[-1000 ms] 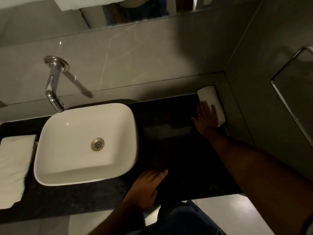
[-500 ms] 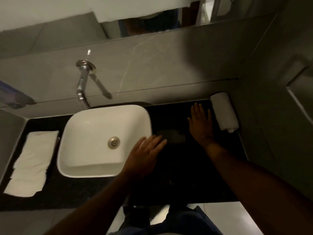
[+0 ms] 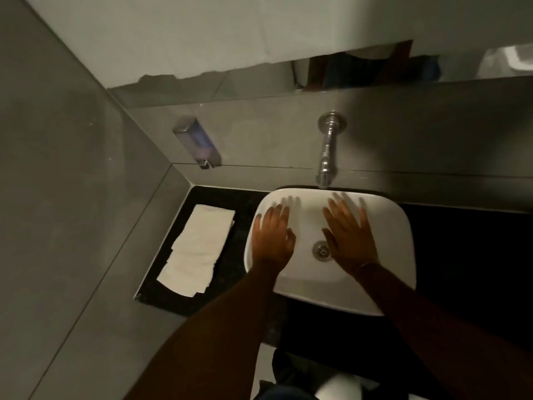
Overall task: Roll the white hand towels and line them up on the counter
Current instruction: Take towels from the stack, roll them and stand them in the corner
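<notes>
1. Left hand (image 3: 272, 241): above the left part of the white basin (image 3: 401, 255), palm down, fingers spread, grip open and holding nothing.
2. Right hand (image 3: 350, 241): above the basin beside the drain (image 3: 321, 250), fingers splayed, grip open and empty.
3. White hand towels (image 3: 196, 249): lying flat and unrolled on the dark table (image 3: 173, 295), left of the basin, near the corner wall.
4. Wall tap (image 3: 327, 148) and soap dispenser (image 3: 197, 142): mounted above the table.
</notes>
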